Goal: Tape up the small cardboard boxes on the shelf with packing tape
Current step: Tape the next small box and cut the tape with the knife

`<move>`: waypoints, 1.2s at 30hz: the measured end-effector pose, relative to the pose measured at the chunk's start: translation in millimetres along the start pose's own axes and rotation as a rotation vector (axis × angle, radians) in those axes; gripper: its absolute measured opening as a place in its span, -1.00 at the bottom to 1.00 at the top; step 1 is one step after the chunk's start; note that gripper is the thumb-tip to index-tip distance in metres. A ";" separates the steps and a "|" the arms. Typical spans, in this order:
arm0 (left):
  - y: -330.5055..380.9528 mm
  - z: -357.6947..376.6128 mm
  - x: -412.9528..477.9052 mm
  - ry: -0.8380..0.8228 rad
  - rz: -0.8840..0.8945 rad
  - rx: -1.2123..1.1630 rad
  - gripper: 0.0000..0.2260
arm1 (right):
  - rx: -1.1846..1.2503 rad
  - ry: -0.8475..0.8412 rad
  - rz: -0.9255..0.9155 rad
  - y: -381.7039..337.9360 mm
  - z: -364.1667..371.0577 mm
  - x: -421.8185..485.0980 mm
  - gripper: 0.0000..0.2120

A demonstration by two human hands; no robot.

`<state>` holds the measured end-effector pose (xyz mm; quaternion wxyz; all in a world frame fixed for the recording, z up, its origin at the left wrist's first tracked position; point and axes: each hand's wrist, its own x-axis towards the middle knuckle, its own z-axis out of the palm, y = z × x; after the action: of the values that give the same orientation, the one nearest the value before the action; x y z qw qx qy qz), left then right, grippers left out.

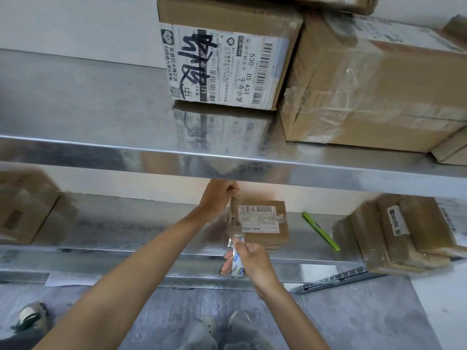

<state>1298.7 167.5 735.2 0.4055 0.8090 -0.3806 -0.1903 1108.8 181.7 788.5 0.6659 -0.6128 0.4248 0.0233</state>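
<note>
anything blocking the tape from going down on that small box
Nothing visible does. The tape strip stretches between the left hand and the tape roll in the right hand, at the left edge of the small cardboard box.

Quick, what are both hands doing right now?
Left hand: pinches end of the clear tape strip.
Right hand: grips the white-cored packing tape roll.

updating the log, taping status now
Left hand pinches tape end beyond small box. Right hand grips tape roll, strip along its left side. Green tool lies apart.
</note>
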 end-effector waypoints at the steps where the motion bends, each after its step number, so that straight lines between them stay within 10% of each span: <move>1: -0.3 0.9 0.1 -0.003 -0.007 -0.005 -0.85 | 0.002 0.001 -0.001 0.3 0.0 1.3 -0.57; 12: -10.2 9.8 2.2 0.024 -0.148 -0.125 -0.88 | -0.063 0.020 0.015 5.3 -2.9 16.0 -0.56; 23: -12.2 -3.6 14.3 -0.299 -0.474 -0.190 -0.83 | -0.010 -0.021 0.148 5.1 -15.4 15.6 -0.63; 36: 9.5 22.6 1.9 0.039 -0.511 0.098 -0.85 | -0.020 -0.067 0.199 0.8 -23.2 24.3 -0.70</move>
<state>1281.6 150.9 729.3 0.3120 0.9011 -0.1648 -0.2521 1111.4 150.6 776.1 0.6680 -0.5729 0.4610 0.1142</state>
